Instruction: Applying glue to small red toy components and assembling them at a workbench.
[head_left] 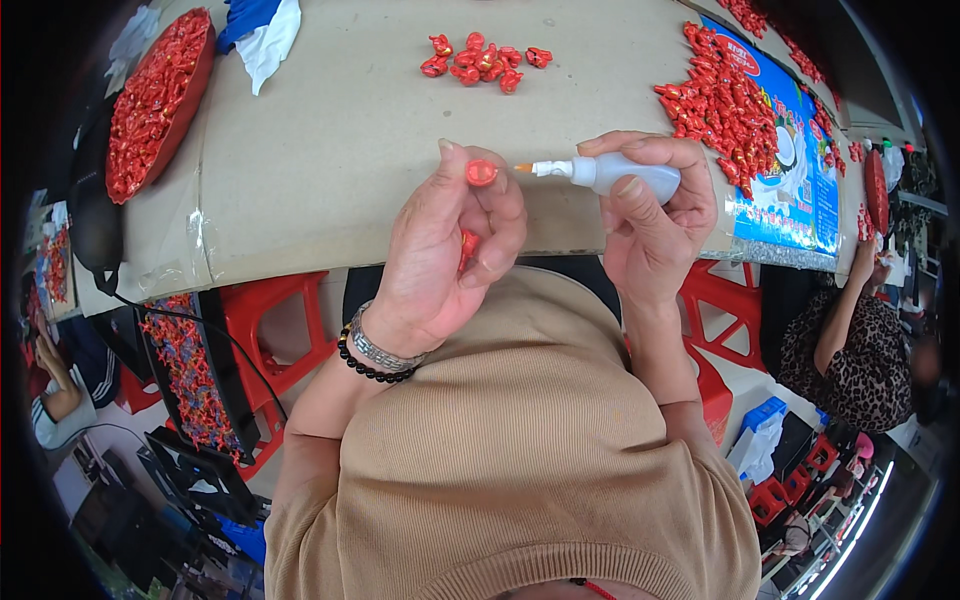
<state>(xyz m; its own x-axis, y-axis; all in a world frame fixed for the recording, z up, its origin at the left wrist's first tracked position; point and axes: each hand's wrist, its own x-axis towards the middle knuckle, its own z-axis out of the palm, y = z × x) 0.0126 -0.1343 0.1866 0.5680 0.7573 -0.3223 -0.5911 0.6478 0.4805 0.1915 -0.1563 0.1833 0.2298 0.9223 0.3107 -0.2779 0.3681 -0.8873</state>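
My left hand (pixel 440 235) pinches a small round red plastic piece (pixel 481 173) between thumb and finger, its open side facing the bottle. Another red piece (pixel 467 250) lies in the curl of the same palm. Closed around a translucent squeeze glue bottle (pixel 640 178) is my right hand (pixel 660 205). The bottle lies nearly level, and its orange-tipped nozzle (pixel 525 168) points left, a short gap from the red piece. Past both hands, a loose cluster of small red figures (pixel 480 62) sits on the table (pixel 330 130).
At the far left stands a red tray (pixel 195 115) heaped with red pieces. A red pile (pixel 720 105) covers part of a blue printed sheet (pixel 790 210) at right. Red stools (pixel 270 325) flank me. A black crate (pixel 235 400) holds more pieces. A co-worker (pixel 850 340) sits at right.
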